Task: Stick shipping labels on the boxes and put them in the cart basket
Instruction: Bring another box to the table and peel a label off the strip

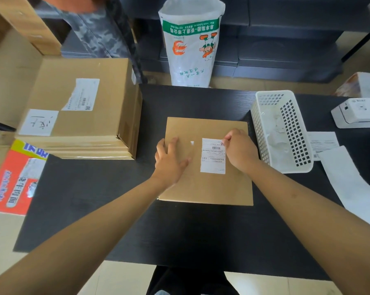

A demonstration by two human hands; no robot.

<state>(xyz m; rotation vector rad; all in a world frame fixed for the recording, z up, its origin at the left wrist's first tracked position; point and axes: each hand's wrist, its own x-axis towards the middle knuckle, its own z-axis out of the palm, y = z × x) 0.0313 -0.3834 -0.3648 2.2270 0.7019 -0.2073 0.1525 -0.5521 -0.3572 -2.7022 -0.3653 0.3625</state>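
Note:
A flat brown cardboard box point(209, 188) lies in the middle of the black table point(137, 226). A white shipping label point(212, 158) lies on its top, right of centre. My left hand point(171, 160) rests flat on the box's left part, fingers spread. My right hand point(239, 150) is at the label's upper right corner, its fingertips curled on that corner. Whether the whole label is stuck down I cannot tell.
A stack of flat brown boxes point(81, 111) sits at the table's left. A white perforated basket point(282, 133) holding crumpled paper stands right of the box. A white label printer point(358, 111) and paper strips point(346, 177) lie far right. A white sack point(190, 43) stands behind the table.

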